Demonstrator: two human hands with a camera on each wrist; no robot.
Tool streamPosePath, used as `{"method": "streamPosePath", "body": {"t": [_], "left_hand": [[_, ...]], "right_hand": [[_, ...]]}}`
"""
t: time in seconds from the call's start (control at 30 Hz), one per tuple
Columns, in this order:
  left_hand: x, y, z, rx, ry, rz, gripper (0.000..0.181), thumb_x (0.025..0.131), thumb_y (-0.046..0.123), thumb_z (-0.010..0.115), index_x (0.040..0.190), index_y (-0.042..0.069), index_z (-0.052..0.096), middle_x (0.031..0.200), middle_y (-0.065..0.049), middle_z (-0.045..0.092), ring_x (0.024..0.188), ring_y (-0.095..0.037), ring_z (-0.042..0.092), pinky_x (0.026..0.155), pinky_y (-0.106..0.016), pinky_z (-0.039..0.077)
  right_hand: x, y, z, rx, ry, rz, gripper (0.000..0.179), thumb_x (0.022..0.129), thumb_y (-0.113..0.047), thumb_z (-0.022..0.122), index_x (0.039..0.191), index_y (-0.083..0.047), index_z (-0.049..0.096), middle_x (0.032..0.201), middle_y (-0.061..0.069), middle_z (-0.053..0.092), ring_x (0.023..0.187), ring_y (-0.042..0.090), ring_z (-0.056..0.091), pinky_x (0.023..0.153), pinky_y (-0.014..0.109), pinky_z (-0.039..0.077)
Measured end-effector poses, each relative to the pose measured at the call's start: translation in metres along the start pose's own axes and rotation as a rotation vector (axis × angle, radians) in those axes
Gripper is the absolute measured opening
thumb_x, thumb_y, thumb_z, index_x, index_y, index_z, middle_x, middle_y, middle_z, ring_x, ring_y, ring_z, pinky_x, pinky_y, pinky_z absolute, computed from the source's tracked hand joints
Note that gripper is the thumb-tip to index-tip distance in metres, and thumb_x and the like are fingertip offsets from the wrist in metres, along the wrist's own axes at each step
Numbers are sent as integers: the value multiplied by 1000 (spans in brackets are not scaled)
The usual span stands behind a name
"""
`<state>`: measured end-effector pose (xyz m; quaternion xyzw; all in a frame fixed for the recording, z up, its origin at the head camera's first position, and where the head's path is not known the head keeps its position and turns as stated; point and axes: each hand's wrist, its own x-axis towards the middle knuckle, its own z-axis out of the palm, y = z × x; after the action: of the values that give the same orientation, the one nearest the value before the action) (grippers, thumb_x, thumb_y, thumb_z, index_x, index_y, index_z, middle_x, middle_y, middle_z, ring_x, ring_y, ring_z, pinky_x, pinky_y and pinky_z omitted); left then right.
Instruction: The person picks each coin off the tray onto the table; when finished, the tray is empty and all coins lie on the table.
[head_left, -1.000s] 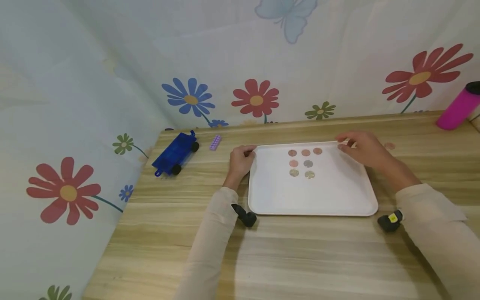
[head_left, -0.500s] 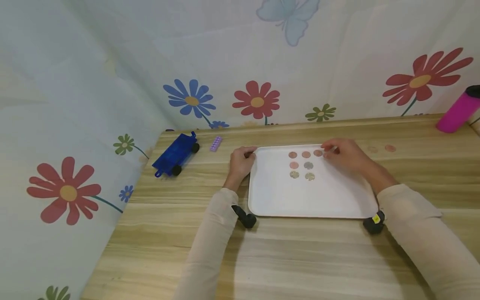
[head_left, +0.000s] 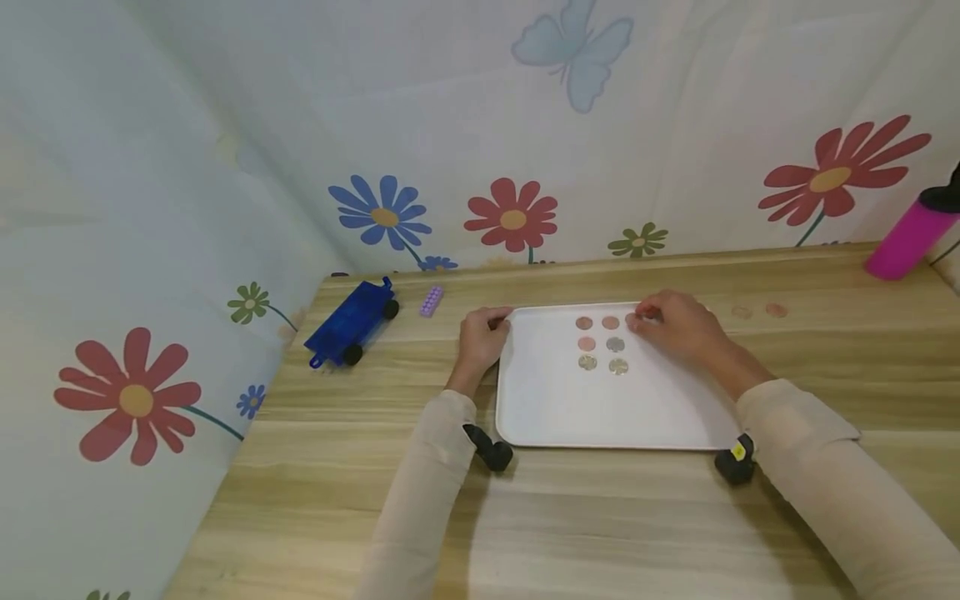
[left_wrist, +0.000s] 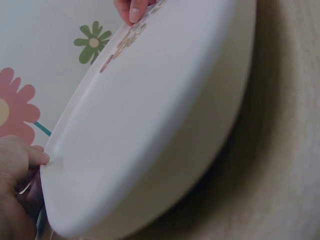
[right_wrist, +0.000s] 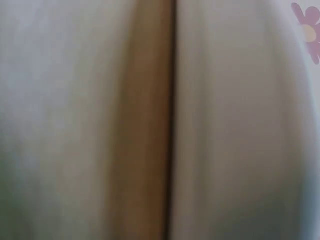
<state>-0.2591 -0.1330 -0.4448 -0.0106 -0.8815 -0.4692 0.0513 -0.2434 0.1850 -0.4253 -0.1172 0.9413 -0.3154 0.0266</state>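
L hand (head_left: pixel 482 344) grips tray (head_left: pixel 607 417) edge, room nr-side of coins (head_left: pixel 615 344).

tray (head_left: pixel 555 412): white | coins (head_left: pixel 587 343): coppery, grey, yellowish | backdrop (head_left: pixel 442 108): floral

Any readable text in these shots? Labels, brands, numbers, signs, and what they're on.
None can be read.
Yellow label on the black device at the right wrist: a dark mark, too small to read.
Coin-like discs on the white tray: surface marks too small to read.
Pink bottle: no lettering seen on the visible side.
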Motion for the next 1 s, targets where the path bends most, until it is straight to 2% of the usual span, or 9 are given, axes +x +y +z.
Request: {"method": "streamPosePath", "body": {"t": [0.27, 0.47, 0.73, 1.0], "left_hand": [[-3, 1, 2, -1, -3, -19, 26, 97, 3, 61, 120, 3, 75, 113, -19, 74, 103, -30, 68, 89, -37, 57], [-2, -1, 3, -10, 2, -16, 26, 97, 2, 62, 120, 3, 75, 114, -19, 74, 104, -30, 69, 89, -38, 58], [1, -1, 2, -7, 9, -5, 26, 97, 1, 62, 119, 2, 75, 115, -20, 74, 104, -31, 69, 91, -39, 58], [2, -1, 1, 24, 28, 25, 26, 95, 0, 63, 117, 2, 76, 112, -20, 75, 101, -31, 70, 90, -39, 58]], "right_hand": [[-2, -1, 3, -28, 13, 56, 35, 100, -30, 64, 121, -1, 69, 123, 24, 67, 114, 40, 61, 95, 59, 48], [-2, -2, 3, -16, -3, 57, 37, 102, -28, 63, 124, 1, 66, 125, 26, 66, 116, 41, 60, 99, 59, 46], [0, -4, 1, -32, -20, 24, 28, 101, -21, 63, 120, -1, 64, 116, 22, 68, 102, 36, 60, 91, 54, 47], [-1, -3, 3, -34, -3, -68, 19, 100, -11, 62, 118, -7, 64, 100, 15, 66, 89, 29, 61, 79, 41, 47]]}}
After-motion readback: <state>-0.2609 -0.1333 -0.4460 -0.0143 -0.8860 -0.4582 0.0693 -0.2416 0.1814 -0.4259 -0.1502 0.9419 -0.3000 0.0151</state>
